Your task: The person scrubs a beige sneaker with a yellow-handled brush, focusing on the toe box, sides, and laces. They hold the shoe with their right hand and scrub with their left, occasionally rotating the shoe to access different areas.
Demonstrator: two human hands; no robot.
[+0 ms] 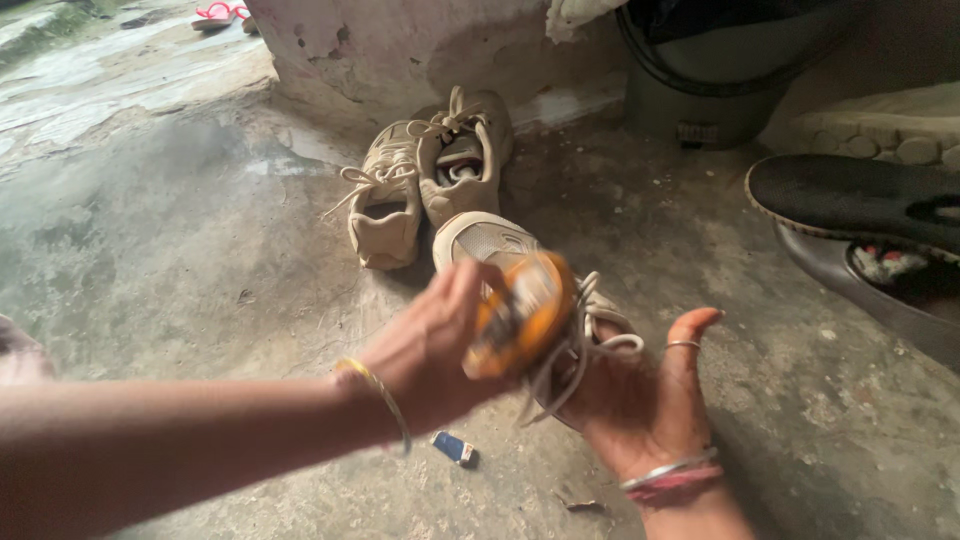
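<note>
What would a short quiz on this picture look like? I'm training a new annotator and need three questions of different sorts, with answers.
1. True or false: the left hand holds a blurred orange object.
2. Multiple choice: the beige shoe with loose laces is held by A) the left hand, B) the right hand, C) no hand.
3. Fill in: behind the hands, a pair of beige shoes stands on the concrete ____.

Key: 1 true; 2 B; 3 floor.
</note>
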